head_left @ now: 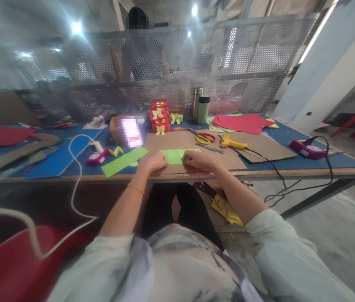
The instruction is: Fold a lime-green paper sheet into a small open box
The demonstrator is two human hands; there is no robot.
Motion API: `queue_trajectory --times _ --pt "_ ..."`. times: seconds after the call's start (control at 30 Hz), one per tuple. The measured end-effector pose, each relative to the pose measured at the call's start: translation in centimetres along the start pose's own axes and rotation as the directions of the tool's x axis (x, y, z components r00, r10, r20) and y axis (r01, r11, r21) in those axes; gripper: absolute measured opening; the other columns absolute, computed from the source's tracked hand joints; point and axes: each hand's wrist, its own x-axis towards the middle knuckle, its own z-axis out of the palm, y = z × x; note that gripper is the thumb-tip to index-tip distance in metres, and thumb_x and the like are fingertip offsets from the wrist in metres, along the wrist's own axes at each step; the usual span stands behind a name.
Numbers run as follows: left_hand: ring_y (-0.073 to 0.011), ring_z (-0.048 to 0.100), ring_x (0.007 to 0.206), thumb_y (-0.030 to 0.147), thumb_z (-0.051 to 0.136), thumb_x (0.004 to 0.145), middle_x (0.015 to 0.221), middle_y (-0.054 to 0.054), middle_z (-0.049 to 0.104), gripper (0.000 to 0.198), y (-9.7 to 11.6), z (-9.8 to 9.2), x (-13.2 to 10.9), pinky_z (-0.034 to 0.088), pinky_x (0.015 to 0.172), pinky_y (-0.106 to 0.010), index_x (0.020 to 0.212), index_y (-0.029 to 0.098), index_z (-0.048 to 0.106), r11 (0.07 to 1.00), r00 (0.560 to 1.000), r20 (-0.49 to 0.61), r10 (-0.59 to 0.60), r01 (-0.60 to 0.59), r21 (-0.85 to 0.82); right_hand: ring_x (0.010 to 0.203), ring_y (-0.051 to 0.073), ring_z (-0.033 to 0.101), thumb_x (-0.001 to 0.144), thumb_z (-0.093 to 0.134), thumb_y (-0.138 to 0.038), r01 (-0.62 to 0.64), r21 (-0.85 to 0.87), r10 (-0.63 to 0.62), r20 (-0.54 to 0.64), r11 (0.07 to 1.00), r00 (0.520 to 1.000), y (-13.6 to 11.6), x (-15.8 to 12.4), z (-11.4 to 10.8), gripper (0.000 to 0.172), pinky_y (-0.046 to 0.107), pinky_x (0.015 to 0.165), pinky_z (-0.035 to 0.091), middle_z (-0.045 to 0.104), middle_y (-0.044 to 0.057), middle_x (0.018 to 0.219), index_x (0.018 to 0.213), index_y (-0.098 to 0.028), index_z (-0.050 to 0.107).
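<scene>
A light green paper piece [175, 156] lies on a brown cardboard sheet [152, 140] at the front of the table. My left hand [155, 161] is closed on its left end, fingers curled. On the right end my right hand [198, 160] is closed too, its fingertips tucked under and partly hidden. A longer green paper strip [124, 162] lies beside my left hand. Beyond my right hand are scissors [205, 136] with yellow and red handles, a grey blade-like tool [210, 148] and a yellow glue gun [232, 142].
Red boxes with yellow bows [159, 118] are stacked at the back near a green flask [203, 110]. A lit phone [131, 131] leans on a cardboard box [116, 129]. Purple power sockets [97, 157] trail cables. Red paper [243, 123] lies back right; a person is behind the mesh.
</scene>
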Motion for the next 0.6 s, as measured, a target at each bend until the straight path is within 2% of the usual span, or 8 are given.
queue_trajectory --times 0.17,0.6 --pt "-0.0174 0.056 0.065 0.02 0.062 0.065 0.059 -0.002 0.059 0.004 -0.2 -0.7 -0.3 0.041 0.062 -0.028 0.061 0.019 0.061 0.997 0.999 0.037 0.032 -0.034 0.067 0.089 0.016 0.065 0.086 0.054 -0.014 -0.002 0.021 0.002 0.007 1.0 1.0 -0.2 -0.2 -0.2 0.023 0.022 0.072 0.042 0.076 0.004 0.103 0.1 -0.021 0.071" --pt "-0.0124 0.048 0.054 0.012 0.06 0.06 0.05 0.003 0.047 0.015 -1.5 -2.0 -1.1 0.032 0.051 -0.025 0.052 0.018 0.049 1.0 0.996 0.089 -0.011 0.013 -0.02 0.087 0.016 0.065 0.085 0.054 -0.011 0.012 0.02 -0.012 0.01 1.0 1.0 0.1 0.1 0.0 0.024 0.022 0.071 0.042 0.076 0.005 0.101 0.101 -0.019 0.071"
